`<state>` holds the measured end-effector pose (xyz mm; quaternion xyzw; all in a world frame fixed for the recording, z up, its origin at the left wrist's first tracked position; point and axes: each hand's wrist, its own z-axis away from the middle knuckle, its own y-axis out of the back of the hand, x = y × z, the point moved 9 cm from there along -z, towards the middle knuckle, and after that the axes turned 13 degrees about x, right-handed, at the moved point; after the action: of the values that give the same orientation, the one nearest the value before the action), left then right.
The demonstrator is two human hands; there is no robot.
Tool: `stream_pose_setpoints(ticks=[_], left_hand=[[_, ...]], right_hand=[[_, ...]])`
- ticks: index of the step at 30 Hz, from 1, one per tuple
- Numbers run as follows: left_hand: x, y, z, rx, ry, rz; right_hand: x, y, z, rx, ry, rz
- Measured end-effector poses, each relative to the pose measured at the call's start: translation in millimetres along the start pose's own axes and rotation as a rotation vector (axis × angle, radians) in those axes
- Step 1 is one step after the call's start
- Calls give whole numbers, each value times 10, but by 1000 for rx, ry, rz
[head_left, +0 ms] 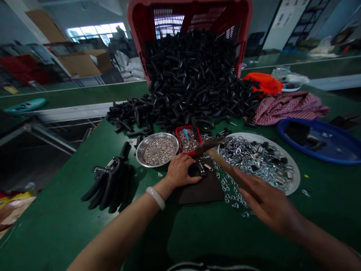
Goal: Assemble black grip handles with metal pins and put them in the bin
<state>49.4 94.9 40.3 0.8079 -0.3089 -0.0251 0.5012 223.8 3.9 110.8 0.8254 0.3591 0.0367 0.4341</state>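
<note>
My left hand (180, 171) presses down on a small black plastic part (197, 169) lying on a dark rubber pad (200, 192). A small metal spring (208, 166) lies beside that part. My right hand (266, 199), blurred by motion, grips the wooden handle of a hammer (225, 165). The dark hammer head (208, 146) hangs just above my left hand's fingers and does not touch them. A white plate of steel washers and small metal pieces (255, 160) lies just beyond my right hand.
A steel bowl of small rings (158, 149) and a red tray of metal parts (187, 140) stand past the pad. A tipped red crate (188, 15) spills black plastic pieces (191, 82) across the green workbench (50, 229). Black assembled parts (111, 184) are heaped at left.
</note>
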Motion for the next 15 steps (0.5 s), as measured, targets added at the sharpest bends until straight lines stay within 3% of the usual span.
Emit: stream_pose_setpoints(ticks=[2, 3, 7, 9, 12, 15], left_hand=[[-3, 11, 5, 8, 1, 0], [-1, 15, 5, 7, -2, 0], [14, 17, -8, -22, -23, -9], [27, 23, -14, -40, -33, -18], [68, 44, -12, -57, -36, -36], [109, 41, 3, -66, 16, -70]], right_hand=[[-1, 142, -39, 134, 8, 48], [21, 134, -36, 142, 8, 54], [207, -227, 38, -140, -74, -54], [282, -276, 61, -205, -172, -146], [450, -112, 155, -122, -434, -281], [851, 181, 560, 80, -818, -306]])
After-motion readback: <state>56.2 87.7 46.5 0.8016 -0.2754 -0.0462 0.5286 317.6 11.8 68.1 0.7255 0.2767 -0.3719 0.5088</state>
